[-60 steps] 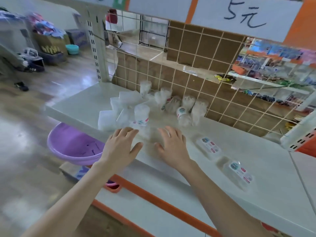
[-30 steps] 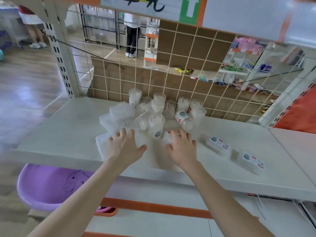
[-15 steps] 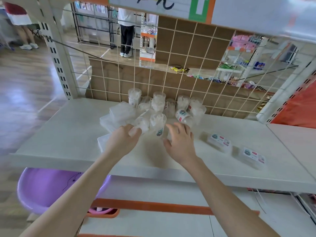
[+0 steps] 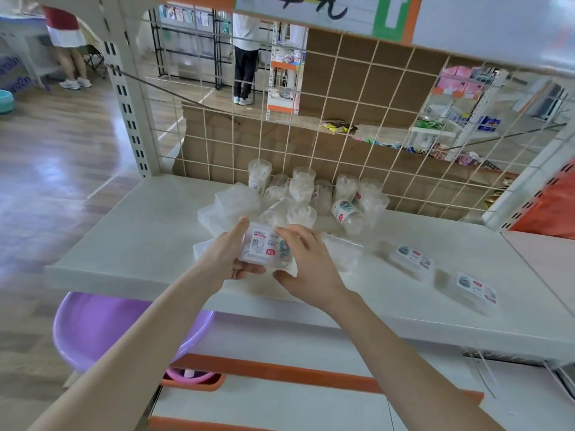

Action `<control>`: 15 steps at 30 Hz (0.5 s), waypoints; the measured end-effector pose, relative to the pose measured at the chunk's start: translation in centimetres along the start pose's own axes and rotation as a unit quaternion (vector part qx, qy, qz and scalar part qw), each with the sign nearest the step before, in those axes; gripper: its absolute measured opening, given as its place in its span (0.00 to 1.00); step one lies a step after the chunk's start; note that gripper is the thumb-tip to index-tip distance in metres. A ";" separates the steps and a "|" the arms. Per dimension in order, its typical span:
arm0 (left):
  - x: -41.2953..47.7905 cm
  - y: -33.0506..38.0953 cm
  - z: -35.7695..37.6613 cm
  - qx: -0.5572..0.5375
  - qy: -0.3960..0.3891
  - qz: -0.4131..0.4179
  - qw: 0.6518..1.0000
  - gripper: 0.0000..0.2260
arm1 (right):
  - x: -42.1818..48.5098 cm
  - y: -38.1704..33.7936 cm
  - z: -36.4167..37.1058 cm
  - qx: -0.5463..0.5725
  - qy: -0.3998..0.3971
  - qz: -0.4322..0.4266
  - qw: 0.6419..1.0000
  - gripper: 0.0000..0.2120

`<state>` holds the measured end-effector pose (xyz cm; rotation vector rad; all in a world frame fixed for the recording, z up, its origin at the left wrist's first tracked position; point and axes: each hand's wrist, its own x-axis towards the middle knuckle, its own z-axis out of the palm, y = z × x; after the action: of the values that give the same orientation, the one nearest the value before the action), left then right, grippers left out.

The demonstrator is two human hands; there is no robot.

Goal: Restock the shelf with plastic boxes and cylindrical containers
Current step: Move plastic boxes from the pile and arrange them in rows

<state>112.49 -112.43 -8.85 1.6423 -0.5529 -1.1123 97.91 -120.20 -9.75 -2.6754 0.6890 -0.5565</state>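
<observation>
A clear plastic box with a printed label (image 4: 264,247) is lifted just above the white shelf (image 4: 140,231), held between both hands. My left hand (image 4: 224,259) grips its left side, thumb on top and fingers underneath. My right hand (image 4: 306,262) grips its right side. Behind them lies a heap of clear plastic boxes (image 4: 236,202) and several clear cylindrical containers (image 4: 345,209), some upright, some tipped over, against the wire grid. Two more labelled boxes (image 4: 410,259) (image 4: 474,290) lie flat on the shelf to the right.
A wire grid back panel (image 4: 357,126) with brown cardboard closes the rear of the shelf. A purple basin (image 4: 102,331) sits below the shelf's left front edge. A lower shelf with orange trim (image 4: 280,396) runs beneath. People stand in the aisle beyond the grid.
Both hands lay flat on the pile of boxes a second ago. They have since closed on one labelled box and lifted it off the pile toward me.
</observation>
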 end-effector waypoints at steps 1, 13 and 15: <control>0.0 0.0 0.1 -0.001 -0.004 0.004 1.000 0.23 | 0.0 0.0 0.0 0.005 0.006 0.002 1.000 0.32; -1.3 -0.6 2.7 -0.055 0.098 0.156 0.981 0.09 | -0.9 0.0 0.0 0.079 0.092 0.062 0.991 0.32; -1.2 -0.4 2.8 -0.084 0.114 0.158 0.977 0.09 | -1.5 0.3 -0.1 0.070 0.077 0.039 0.994 0.30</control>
<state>109.42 -112.67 -8.84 1.4506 -0.5329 -0.7063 96.53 -119.64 -10.23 -2.4836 0.7616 -0.7671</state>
